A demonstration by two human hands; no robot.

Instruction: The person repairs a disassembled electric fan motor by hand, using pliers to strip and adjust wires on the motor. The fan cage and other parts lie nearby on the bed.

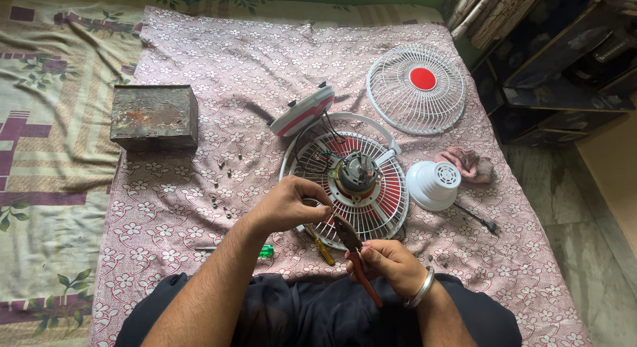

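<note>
Head cam: floral pink sheet (199,121) over a bed, tiled floor off right. Right hand (388,264) is closed on red-handled pliers (355,257), long axis slanting up-left, nose toward the fan's rear grille (371,208). Left hand (288,204) curls on that grille's rim. Rusty metal box (154,115) sits shut, contents hidden.

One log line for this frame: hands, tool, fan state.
left hand: on rear fan guard | right hand: holds pliers | motor: exposed | front guard: off, lying apart

A home: floral bedsheet (199,68) over a bed.
</note>
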